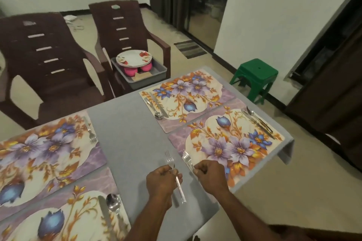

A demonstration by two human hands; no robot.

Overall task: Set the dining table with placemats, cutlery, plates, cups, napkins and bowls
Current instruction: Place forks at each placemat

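Fingers (197, 170) on fork (187, 159), placemat (225, 143) edge

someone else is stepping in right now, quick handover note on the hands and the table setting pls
Left hand: holds a fork above the grey tablecloth.
Right hand: fingers pinch a second fork at the left edge of the near right placemat.
Done: four placemats down. Knife and spoon lie on three of them; the far left placemat shows only a fork.
Left: place both held forks, then plates and pink cups, waiting in the grey tub on the chair. Napkins and bowls not identifiable.
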